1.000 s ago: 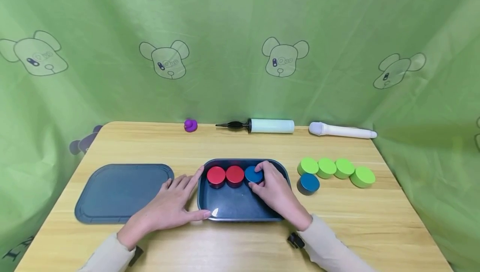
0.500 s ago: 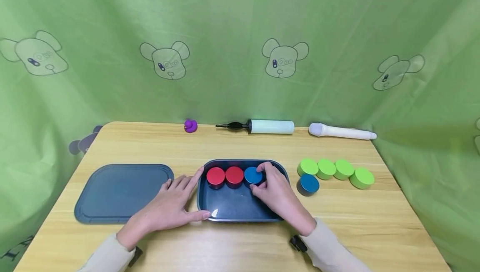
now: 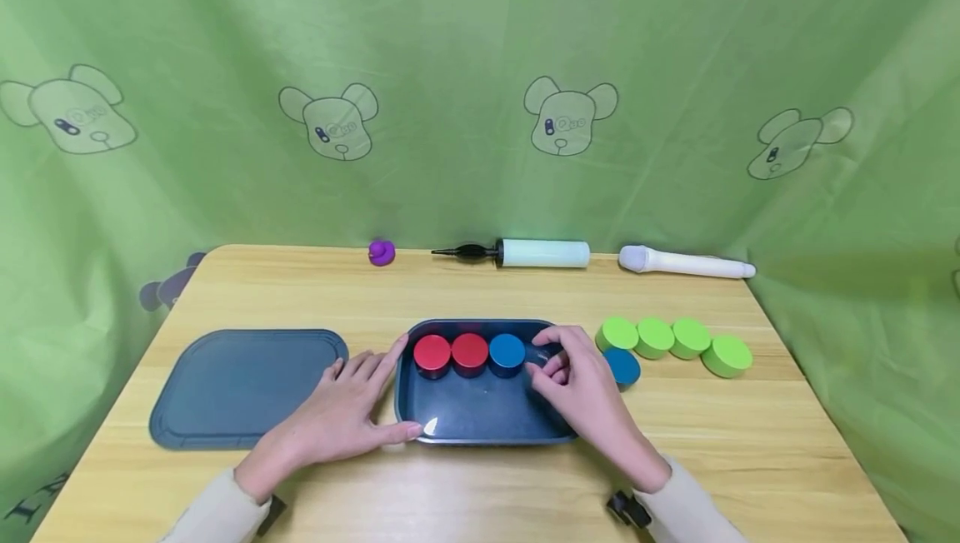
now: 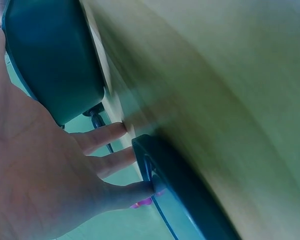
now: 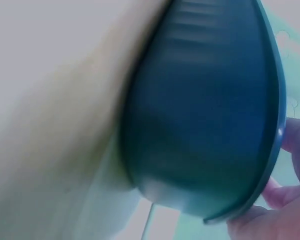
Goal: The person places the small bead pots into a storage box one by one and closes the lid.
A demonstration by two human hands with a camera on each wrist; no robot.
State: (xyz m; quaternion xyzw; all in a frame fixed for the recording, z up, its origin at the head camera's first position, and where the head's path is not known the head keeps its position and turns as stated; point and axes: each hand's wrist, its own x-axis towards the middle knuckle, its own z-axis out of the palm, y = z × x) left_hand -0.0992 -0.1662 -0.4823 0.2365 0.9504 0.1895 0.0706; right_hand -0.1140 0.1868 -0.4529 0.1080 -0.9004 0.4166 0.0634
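In the head view a dark blue-grey tray point(image 3: 480, 410) holds two red round blocks point(image 3: 432, 353) and a blue round block point(image 3: 507, 353), side by side along its far wall. My left hand point(image 3: 341, 411) lies spread at the tray's left side, with index finger and thumb touching the rim. Over the tray's right side is my right hand point(image 3: 581, 381), fingers loosely bent and holding nothing, a little right of the blue block. Another blue round block point(image 3: 624, 367) stands on the table, partly hidden by that hand. The right wrist view shows the tray's outer wall point(image 5: 200, 115).
Several green round blocks point(image 3: 690, 338) stand in a row at the right. A flat dark lid point(image 3: 240, 385) lies at the left, under the left fingers' side. Along the back edge are a purple duck point(image 3: 382, 253), a hand pump point(image 3: 542, 253) and a white microphone-like stick point(image 3: 693, 262).
My right hand has let go of the blue block in the tray and moved right, away from it. The left hand has stayed at the tray's left rim.
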